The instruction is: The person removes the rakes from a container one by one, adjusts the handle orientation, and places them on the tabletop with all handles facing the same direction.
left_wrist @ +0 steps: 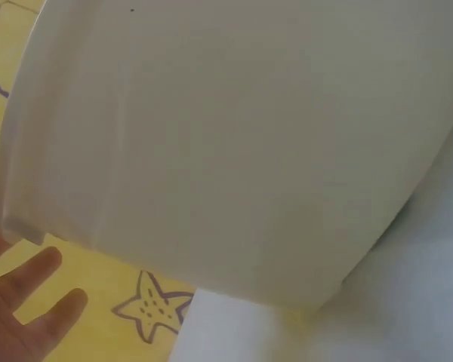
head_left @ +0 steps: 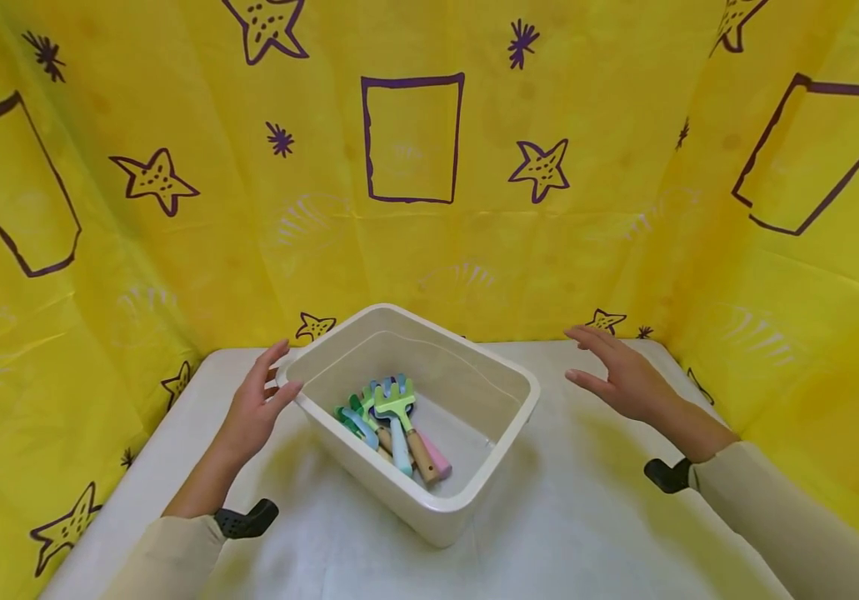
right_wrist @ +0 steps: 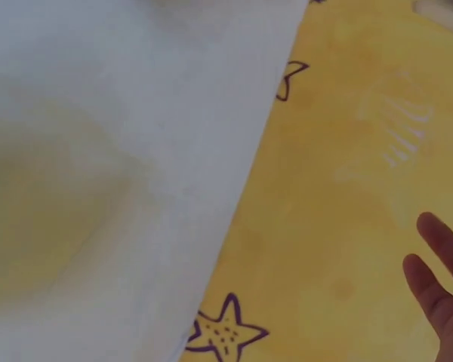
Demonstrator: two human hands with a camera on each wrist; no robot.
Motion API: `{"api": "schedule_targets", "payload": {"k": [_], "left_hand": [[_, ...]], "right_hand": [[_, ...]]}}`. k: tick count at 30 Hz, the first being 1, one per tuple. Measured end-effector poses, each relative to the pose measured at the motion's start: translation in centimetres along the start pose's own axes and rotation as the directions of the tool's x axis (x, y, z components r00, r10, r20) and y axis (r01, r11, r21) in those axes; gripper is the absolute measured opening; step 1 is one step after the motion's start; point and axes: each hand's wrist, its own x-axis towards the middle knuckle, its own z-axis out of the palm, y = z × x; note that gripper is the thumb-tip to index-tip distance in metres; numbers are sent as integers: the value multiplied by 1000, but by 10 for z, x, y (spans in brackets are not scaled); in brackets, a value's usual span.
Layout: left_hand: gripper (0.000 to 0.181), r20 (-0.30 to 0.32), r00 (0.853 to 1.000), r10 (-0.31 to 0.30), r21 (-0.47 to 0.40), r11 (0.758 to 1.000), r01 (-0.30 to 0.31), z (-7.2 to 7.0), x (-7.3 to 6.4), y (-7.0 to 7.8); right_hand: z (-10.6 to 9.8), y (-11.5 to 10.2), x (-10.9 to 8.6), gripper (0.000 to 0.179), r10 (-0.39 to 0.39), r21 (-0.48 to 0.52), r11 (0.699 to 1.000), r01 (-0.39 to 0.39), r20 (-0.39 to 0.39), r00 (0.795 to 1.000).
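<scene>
A cream plastic bin stands at an angle on the white table. Inside it lies a heap of small garden tools, among them a light green hand fork with a wooden handle and a pink handle. My left hand is at the bin's left corner, thumb and fingers spread around the rim. The left wrist view shows the bin's outer wall and straight, parted fingers. Away to the right of the bin, my right hand hovers over the table with its fingers extended and nothing in it.
The white table is enclosed at the back and both sides by a yellow curtain printed with purple stars and rectangles. Black straps with mounts, such as the left wrist mount, sit on both wrists.
</scene>
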Motion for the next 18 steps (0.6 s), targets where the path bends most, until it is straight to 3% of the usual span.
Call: {"api": "schedule_targets", "payload": {"k": [8, 13, 18], "left_hand": [[63, 58, 991, -119, -108, 986, 125, 2, 3, -2], [59, 71, 988, -134, -101, 985, 141, 3, 3, -7], [57, 78, 991, -113, -138, 983, 123, 7, 5, -12]], "right_hand": [[-3, -15, 22, 54, 61, 233, 970, -66, 30, 998], [-5, -26, 35, 54, 93, 321, 940, -115, 84, 992], [-7, -34, 48, 54, 115, 432, 886, -168, 147, 982]]}}
